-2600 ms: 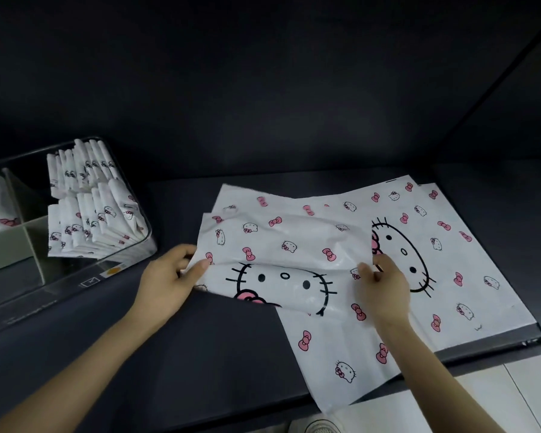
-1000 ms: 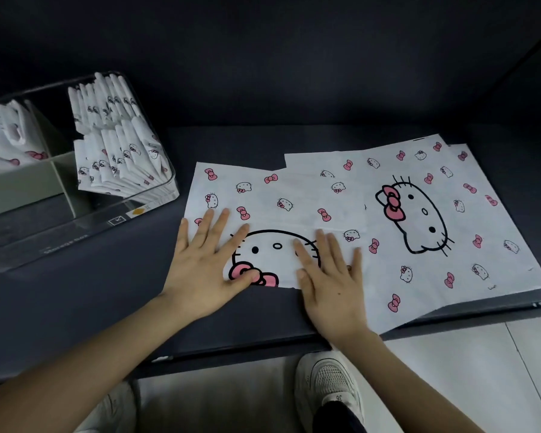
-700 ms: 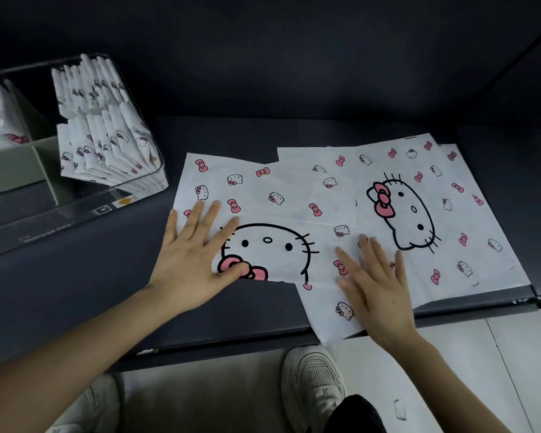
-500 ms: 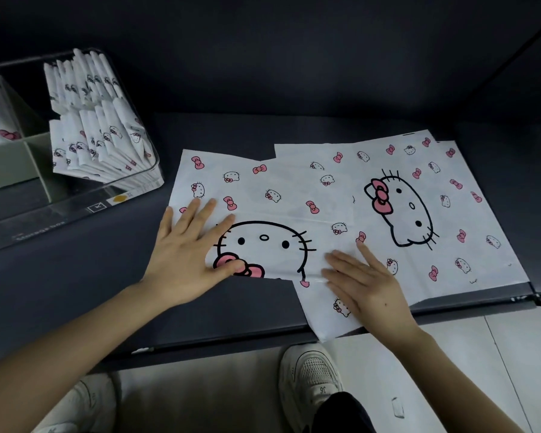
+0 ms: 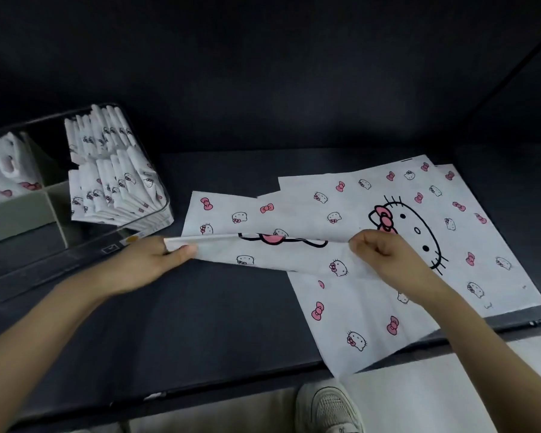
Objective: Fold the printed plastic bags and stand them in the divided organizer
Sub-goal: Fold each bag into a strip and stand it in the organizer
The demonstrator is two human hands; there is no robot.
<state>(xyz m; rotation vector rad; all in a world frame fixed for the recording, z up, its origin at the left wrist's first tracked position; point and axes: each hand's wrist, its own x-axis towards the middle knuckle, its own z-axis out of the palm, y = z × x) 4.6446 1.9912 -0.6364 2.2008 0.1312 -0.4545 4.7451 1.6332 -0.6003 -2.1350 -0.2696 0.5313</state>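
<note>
Both hands lift the near edge of a printed bag to fold it away from the person.

A white shoe (image 5: 328,407) shows on the pale floor below the dark tabletop (image 5: 200,323). The left hand (image 5: 150,260) and right hand (image 5: 378,248) each pinch one end of the bag (image 5: 263,232), its long axis left to right, overlapping flat bags (image 5: 419,245). Far left stands the clear divided organizer (image 5: 132,232) holding folded bags (image 5: 113,182), against a dark wall.
</note>
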